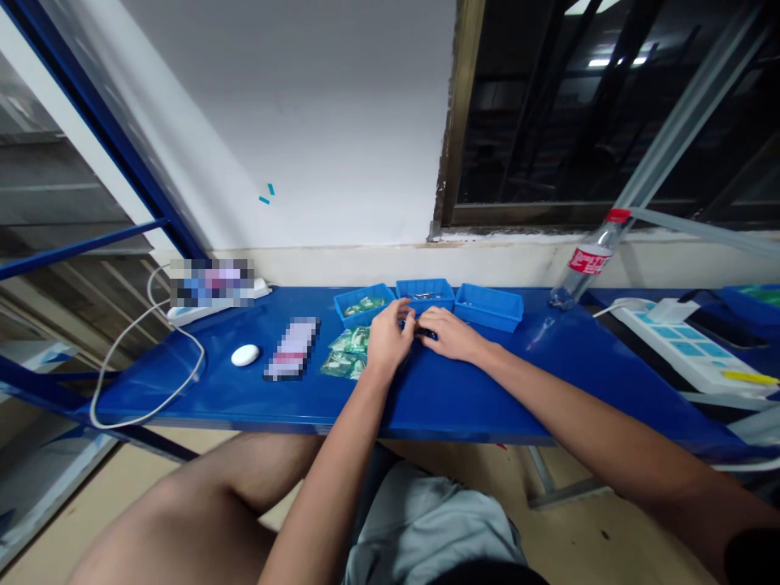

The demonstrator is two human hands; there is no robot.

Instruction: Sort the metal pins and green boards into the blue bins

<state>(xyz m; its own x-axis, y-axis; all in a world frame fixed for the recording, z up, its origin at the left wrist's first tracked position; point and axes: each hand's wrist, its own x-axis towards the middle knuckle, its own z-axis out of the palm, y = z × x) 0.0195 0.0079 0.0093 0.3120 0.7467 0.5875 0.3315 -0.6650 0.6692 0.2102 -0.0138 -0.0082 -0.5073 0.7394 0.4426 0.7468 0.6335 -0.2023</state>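
My left hand (390, 335) and my right hand (444, 331) meet over the blue table, just in front of the middle blue tray (425, 284). The fingers of both hands are bent together around something too small to make out. Small metal pieces lie in that middle tray. Beside my left wrist are green-and-white packets (347, 353). The left blue tray (340, 304) holds more such packets. To the right stands another blue tray (489, 307), whose contents I cannot make out.
A phone-shaped object (292, 349) and a white oval object (244, 355) lie at the left, near a looped white cable (149, 413). An upright clear bottle (588, 260) and a white panel with blue squares (688, 345) are at the right.
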